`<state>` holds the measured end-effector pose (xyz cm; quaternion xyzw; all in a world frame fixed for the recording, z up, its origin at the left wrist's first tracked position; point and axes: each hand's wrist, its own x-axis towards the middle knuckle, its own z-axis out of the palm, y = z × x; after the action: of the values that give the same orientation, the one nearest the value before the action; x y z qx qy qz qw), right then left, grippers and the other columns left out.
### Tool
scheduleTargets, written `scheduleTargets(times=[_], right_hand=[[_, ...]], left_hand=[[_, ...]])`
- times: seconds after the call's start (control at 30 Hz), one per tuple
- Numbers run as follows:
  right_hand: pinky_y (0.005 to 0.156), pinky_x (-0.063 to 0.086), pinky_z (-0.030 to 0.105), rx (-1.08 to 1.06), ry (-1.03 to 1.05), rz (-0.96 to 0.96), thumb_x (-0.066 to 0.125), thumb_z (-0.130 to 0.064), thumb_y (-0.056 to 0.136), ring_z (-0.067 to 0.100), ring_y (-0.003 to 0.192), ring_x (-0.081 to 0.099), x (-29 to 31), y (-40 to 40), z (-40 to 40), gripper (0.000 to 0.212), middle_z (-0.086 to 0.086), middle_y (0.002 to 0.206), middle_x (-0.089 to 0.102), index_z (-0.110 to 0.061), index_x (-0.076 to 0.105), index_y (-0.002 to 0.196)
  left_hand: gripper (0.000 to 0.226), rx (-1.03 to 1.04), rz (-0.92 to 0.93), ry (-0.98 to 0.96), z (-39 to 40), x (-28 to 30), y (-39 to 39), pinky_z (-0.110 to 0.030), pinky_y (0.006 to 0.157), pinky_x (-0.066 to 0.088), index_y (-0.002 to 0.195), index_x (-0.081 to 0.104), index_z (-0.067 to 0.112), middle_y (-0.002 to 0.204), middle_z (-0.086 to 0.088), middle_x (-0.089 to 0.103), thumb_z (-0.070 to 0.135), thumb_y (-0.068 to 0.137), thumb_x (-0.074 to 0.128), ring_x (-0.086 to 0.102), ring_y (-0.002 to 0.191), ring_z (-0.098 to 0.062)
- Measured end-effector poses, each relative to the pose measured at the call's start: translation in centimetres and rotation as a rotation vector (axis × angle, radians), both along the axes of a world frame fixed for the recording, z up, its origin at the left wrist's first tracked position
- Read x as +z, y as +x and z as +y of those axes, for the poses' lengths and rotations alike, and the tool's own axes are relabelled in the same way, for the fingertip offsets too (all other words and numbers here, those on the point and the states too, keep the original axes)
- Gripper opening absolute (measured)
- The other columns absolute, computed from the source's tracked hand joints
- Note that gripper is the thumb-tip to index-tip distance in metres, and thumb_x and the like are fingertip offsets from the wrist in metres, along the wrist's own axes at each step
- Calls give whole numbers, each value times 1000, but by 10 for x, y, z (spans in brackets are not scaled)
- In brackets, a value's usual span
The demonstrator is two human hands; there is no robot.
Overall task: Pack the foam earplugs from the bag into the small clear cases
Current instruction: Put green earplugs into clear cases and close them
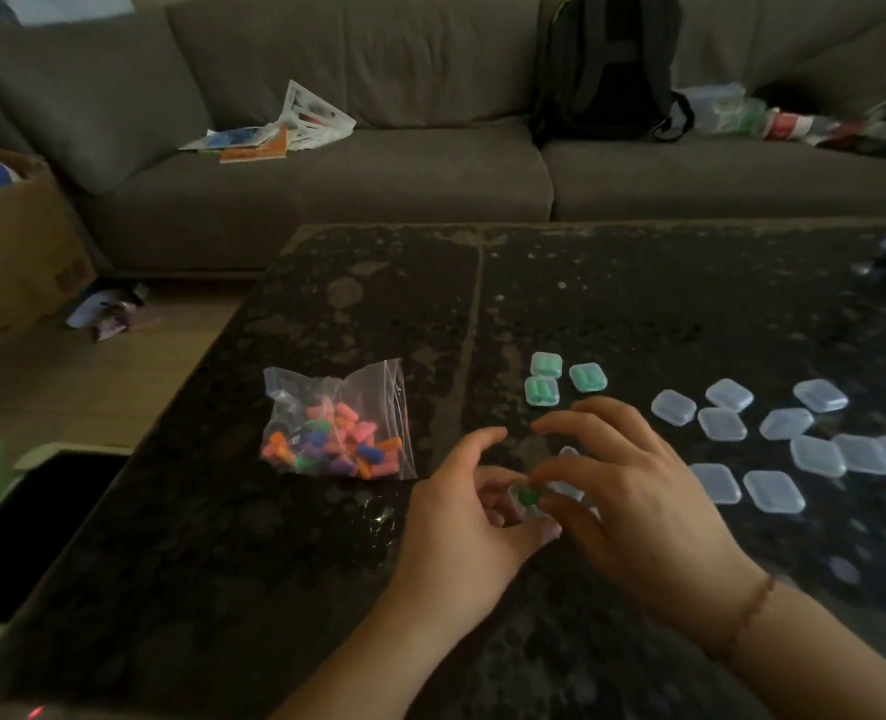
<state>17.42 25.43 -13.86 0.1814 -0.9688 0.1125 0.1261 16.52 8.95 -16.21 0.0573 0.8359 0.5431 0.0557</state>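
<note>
A clear zip bag of pink, orange, blue, purple and green foam earplugs lies on the dark table, left of my hands. My left hand holds a small clear case from the left, its fingers curled round it. My right hand pinches a green earplug at the open case. Three shut cases with green earplugs inside sit just beyond my hands. Several empty clear cases are spread out to the right.
The dark speckled table has its left edge beside a wooden floor. A grey sofa stands behind it with papers, a black backpack and loose clutter. A cardboard box stands at the left.
</note>
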Motion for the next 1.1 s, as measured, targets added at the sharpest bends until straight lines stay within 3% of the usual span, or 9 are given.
scheduleTargets(times=[0.2,0.33,0.43,0.6,0.7,0.8,0.93,1.0,1.1], right_hand=[[91,48,32,75,-53,-36,59,-46,79,12,129,40,0,0,5,24,-21,129,51,-47,66,102],[89,48,33,90,-24,-26,60,-46,79,13,128,41,1,0,6,27,-20,129,52,-49,66,105],[90,50,35,82,-44,-39,60,-47,79,11,126,42,1,0,6,29,-21,128,52,-50,64,108],[94,43,24,-1,-266,-75,62,-47,78,-2,120,43,11,1,9,36,-29,122,50,-47,60,114],[76,48,13,-150,-538,-132,61,-42,81,-6,101,56,11,0,8,31,-24,108,58,-43,57,113],[60,51,11,-212,-728,-391,62,-32,88,-4,81,65,8,-2,5,22,-14,96,66,-37,58,109],[59,47,5,-163,-701,-408,66,-18,88,-13,76,63,9,-4,5,26,-16,88,67,-42,59,95],[63,48,4,-166,-633,-405,67,-18,87,-15,79,61,10,-7,7,26,-18,89,66,-42,60,94],[68,52,10,-129,-541,-414,70,-19,86,-11,80,63,10,-12,8,24,-16,89,67,-39,63,95]], left_hand=[[85,-16,26,38,-2,-3,-1,-17,86,57,144,48,33,99,16,76,21,72,91,70,94,5],[83,-20,38,73,-3,-4,-2,-24,91,58,142,49,33,101,17,76,17,72,91,71,96,3],[83,-37,66,61,-4,-4,-2,-17,90,56,143,48,33,102,17,75,17,73,90,69,99,6],[80,-29,36,95,-4,-5,-4,-22,88,58,138,50,37,105,15,75,20,72,91,70,98,2],[70,-24,23,110,-1,-3,-2,-24,89,59,128,53,44,106,15,74,18,74,90,70,99,1],[55,-13,8,144,2,0,2,-20,85,59,111,58,45,105,16,74,14,76,87,71,98,2],[49,-79,-108,191,7,4,8,-17,80,58,106,61,42,105,25,73,12,77,87,72,98,0],[45,-103,-261,269,9,6,9,-23,81,60,109,60,38,104,16,77,13,80,85,75,97,-7],[19,-60,-549,502,8,16,7,-31,81,62,113,68,18,101,-8,80,26,95,66,77,91,-22]])
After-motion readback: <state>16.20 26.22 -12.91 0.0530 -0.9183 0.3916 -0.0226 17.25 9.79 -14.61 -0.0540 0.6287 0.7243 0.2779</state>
